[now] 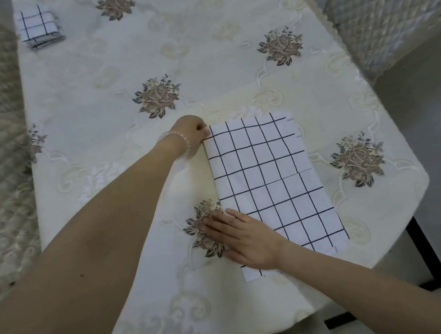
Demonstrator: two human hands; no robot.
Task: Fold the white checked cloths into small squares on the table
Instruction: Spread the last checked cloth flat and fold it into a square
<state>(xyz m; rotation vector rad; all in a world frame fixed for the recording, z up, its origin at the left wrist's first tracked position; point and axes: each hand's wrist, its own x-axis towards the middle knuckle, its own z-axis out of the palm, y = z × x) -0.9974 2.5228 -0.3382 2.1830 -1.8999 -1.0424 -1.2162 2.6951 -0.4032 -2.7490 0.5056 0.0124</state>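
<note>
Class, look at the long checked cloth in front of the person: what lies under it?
The checked cloth lies on the flowered tablecloth, which shows all around it. The right hand presses its near edge. Whatever the tablecloth carries beneath the cloth is covered.

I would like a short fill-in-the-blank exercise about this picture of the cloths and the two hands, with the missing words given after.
1. The left hand pinches the far ____ corner of the long cloth.
2. The right hand lies ____ on the cloth's near left edge.
3. The small folded cloth lies at the table's far ____ corner.
4. The tablecloth bears a pattern of ____.

Missing words: left; flat; left; flowers
</note>
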